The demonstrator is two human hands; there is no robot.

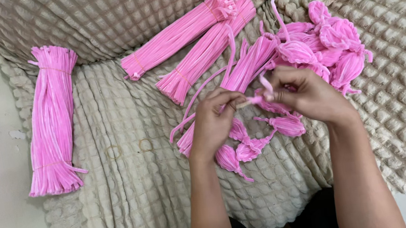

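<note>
A small twisted pink chenille piece [259, 98] is pinched between the left hand [213, 123] and the right hand [306, 95], fingers of both closed narrowly on it, above the beige quilted blanket [134, 192]. Finished pink chenille petals [250, 147] are scattered just beneath the hands. Three banded bundles of straight pink chenille stems [53, 122] are laid farther off.
</note>
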